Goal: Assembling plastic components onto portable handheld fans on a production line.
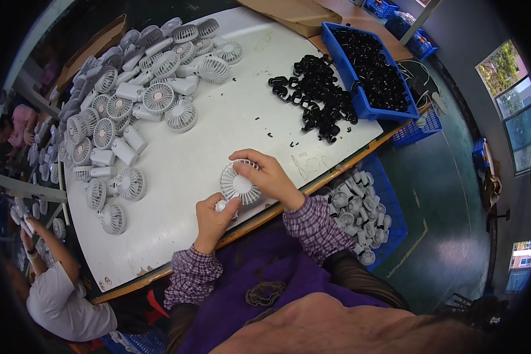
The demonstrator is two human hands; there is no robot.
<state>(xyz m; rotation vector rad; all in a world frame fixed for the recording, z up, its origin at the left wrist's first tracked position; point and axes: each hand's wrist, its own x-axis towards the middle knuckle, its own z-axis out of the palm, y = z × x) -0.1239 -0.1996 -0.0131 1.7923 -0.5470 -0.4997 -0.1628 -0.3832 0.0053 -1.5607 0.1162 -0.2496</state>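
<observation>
Near the table's front edge I hold a white handheld fan (238,185) between both hands. My left hand (213,218) is closed round its handle end, which the fingers mostly hide. Gripping the round caged head from above right is my right hand (266,177), thumb across the cage and fingers round the rim. A large heap of similar white fans (158,97) covers the left and far left of the table. To the right of my hands, farther back, lies a loose pile of small black plastic parts (318,97).
A blue crate (369,109) full of black parts stands at the table's right edge. Below it, a blue bin (389,236) holds more white fans. Cardboard (292,15) lies at the back. Another person (65,301) works at the lower left. Small black scraps dot the white tabletop (218,130).
</observation>
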